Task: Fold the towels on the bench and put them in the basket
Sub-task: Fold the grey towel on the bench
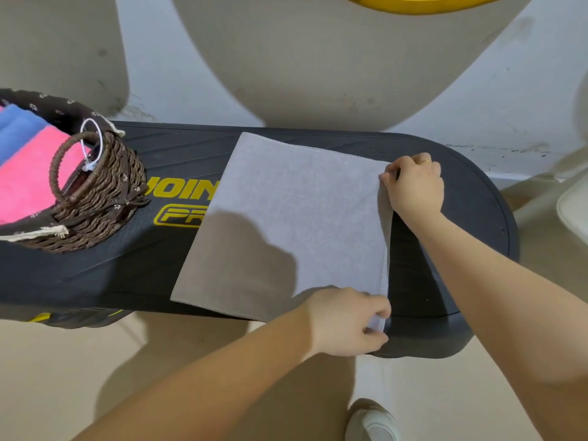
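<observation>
A pale grey towel lies spread flat on the black bench, slightly skewed. My right hand pinches its far right corner. My left hand pinches its near right corner at the bench's front edge. The right edge of the towel is lifted a little between the two hands. At the bench's left end stands a brown wicker basket with a handle, holding a folded pink towel and a folded blue towel.
Yellow lettering on the bench is partly covered by the towel. Beige floor lies in front of the bench, with my white shoe on it. A yellow object shows at the top edge. A pale object sits at right.
</observation>
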A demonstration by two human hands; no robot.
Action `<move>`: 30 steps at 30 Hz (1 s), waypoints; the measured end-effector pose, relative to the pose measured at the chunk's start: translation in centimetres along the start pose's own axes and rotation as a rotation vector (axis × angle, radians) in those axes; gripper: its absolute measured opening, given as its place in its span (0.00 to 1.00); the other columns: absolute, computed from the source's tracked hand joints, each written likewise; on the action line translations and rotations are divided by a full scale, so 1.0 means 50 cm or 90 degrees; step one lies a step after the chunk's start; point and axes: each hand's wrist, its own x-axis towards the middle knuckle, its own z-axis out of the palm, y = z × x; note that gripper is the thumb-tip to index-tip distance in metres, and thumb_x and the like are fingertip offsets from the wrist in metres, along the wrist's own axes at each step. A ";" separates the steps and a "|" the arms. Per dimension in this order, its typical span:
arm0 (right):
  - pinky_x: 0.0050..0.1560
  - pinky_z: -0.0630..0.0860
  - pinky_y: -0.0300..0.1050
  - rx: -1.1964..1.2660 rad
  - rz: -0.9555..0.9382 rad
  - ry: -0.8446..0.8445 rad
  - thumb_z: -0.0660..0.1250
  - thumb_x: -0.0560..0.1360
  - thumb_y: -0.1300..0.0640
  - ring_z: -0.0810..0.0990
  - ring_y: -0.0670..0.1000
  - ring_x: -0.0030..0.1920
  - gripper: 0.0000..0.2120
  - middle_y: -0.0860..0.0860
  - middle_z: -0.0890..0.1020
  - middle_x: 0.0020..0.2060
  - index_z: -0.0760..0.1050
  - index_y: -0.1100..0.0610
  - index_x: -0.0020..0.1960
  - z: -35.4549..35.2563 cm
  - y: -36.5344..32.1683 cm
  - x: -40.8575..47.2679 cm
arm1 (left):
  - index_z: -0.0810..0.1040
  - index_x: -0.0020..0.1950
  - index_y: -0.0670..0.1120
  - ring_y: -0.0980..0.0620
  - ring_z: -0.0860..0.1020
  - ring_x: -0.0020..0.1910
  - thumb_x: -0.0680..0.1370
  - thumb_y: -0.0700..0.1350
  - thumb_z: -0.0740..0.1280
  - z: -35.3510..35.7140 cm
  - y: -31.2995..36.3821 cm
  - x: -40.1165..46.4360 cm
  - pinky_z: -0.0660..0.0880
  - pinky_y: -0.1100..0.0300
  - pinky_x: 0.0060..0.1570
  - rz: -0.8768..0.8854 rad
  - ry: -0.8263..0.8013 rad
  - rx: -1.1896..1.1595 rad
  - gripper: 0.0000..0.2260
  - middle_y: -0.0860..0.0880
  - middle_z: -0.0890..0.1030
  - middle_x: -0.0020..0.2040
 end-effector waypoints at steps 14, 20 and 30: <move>0.30 0.70 0.46 -0.081 -0.415 -0.093 0.61 0.76 0.59 0.74 0.55 0.34 0.04 0.53 0.74 0.35 0.68 0.58 0.43 -0.057 0.026 -0.305 | 0.67 0.48 0.52 0.57 0.68 0.40 0.63 0.59 0.68 -0.025 -0.287 -0.179 0.64 0.62 0.42 0.133 0.355 0.123 0.20 0.54 0.73 0.40; 0.37 0.79 0.44 -0.237 -0.507 -0.127 0.52 0.77 0.40 0.81 0.57 0.42 0.21 0.54 0.81 0.48 0.70 0.57 0.51 -0.064 0.059 -0.392 | 0.69 0.40 0.47 0.49 0.71 0.36 0.69 0.50 0.65 0.002 -0.339 -0.227 0.62 0.59 0.36 0.224 0.425 0.404 0.08 0.49 0.75 0.34; 0.23 0.73 0.39 -0.269 -0.477 -0.050 0.81 0.53 0.68 0.82 0.57 0.36 0.17 0.57 0.83 0.43 0.77 0.62 0.38 -0.072 0.046 -0.442 | 0.74 0.46 0.46 0.44 0.74 0.42 0.62 0.32 0.70 -0.020 -0.353 -0.262 0.69 0.54 0.40 0.018 0.460 0.255 0.17 0.47 0.76 0.43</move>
